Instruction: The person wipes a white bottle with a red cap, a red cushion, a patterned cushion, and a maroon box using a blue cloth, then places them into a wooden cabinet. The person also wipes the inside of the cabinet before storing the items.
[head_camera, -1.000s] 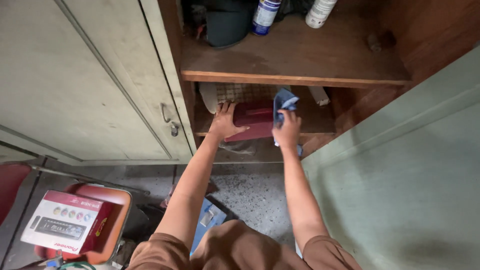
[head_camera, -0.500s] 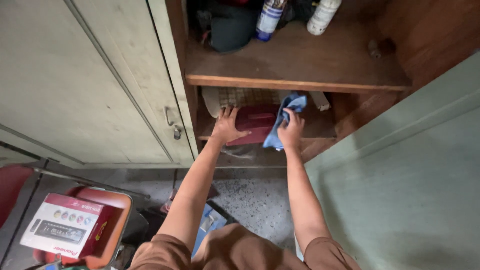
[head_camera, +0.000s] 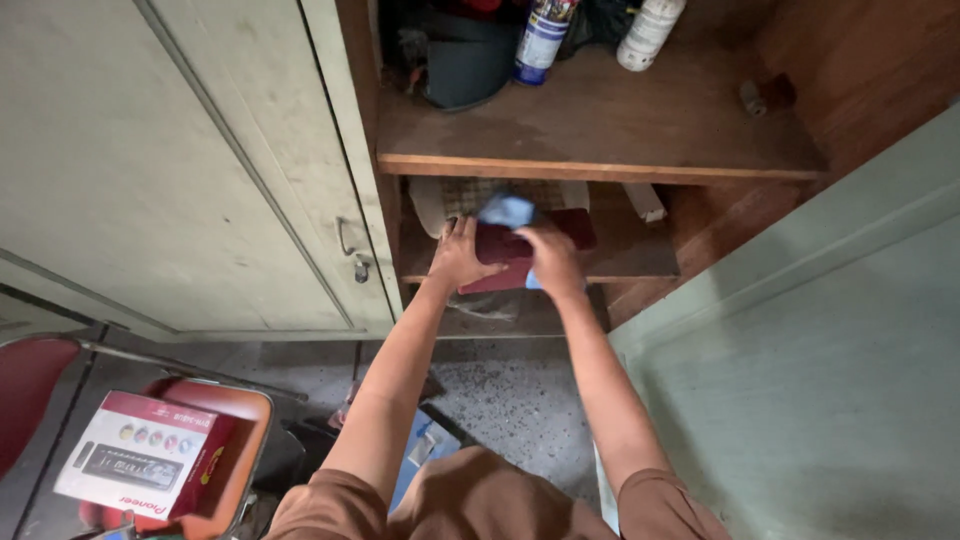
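Note:
A dark red box-like thing (head_camera: 575, 228) lies on the lower shelf (head_camera: 630, 262) of an open wooden cupboard. My left hand (head_camera: 458, 255) rests on its left end and holds it in place. My right hand (head_camera: 550, 258) presses a light blue cloth (head_camera: 505, 210) onto the top of the red thing. The cloth sticks out above my fingers. Behind it stands a pale woven object (head_camera: 470, 195), partly hidden.
The upper shelf (head_camera: 600, 130) carries a dark pot (head_camera: 465, 60), a spray can (head_camera: 540, 40) and a white bottle (head_camera: 650, 32). A pale cupboard door (head_camera: 180, 170) is at left, a green door (head_camera: 820, 380) at right. A boxed device (head_camera: 140, 465) lies on a red chair (head_camera: 235, 410).
My right hand has swept the blue cloth leftwards over the red thing, from its right end to near the middle. My left hand has stayed on the left end.

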